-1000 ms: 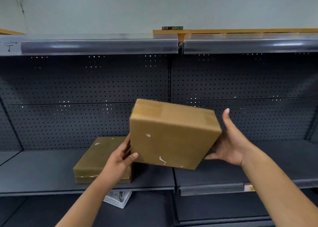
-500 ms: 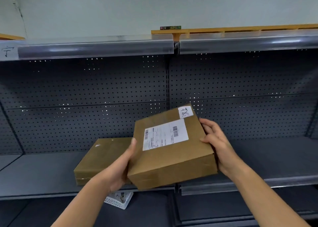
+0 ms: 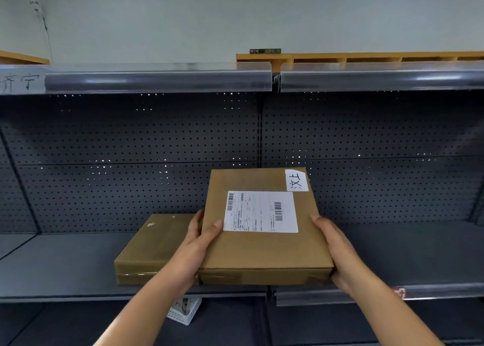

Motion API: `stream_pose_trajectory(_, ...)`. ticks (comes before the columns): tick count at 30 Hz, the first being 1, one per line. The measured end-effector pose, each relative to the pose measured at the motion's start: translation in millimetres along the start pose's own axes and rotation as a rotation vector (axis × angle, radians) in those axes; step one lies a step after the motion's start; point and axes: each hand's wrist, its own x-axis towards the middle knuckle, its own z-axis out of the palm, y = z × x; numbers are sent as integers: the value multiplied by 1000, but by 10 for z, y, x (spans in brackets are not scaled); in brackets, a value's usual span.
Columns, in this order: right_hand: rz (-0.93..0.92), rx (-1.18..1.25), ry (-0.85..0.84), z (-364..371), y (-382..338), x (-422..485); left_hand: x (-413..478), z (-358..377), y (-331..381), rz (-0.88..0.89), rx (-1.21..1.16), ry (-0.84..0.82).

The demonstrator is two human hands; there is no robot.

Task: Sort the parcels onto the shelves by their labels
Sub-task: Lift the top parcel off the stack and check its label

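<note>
Labelled parcel [image 3: 264, 230] gripped both sides, left hand [image 3: 195, 248], right hand [image 3: 337, 251], label up, low over middle shelf [image 3: 65, 264], just beside second parcel [image 3: 152, 251]. Placing step. Next: lower flat, slide in, release.

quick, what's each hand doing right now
Left hand: closed on the labelled parcel's left edge.
Right hand: closed on its right edge.

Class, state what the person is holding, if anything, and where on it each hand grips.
A labelled parcel: left hand on its left edge, right hand on its right edge.
</note>
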Motion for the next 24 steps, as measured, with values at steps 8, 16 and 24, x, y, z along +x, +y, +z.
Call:
stream_pose_trajectory(8, -89, 156, 173, 112, 74, -53, -100, 134, -294, 76, -491, 261)
stream_pose_trajectory(16, -179, 112, 155, 568, 496, -215, -472, 959, -549, -41, -515, 136)
stream_pose_trajectory(24, -128, -13, -30, 615, 659, -275, -239, 734, -414, 95, -298, 277)
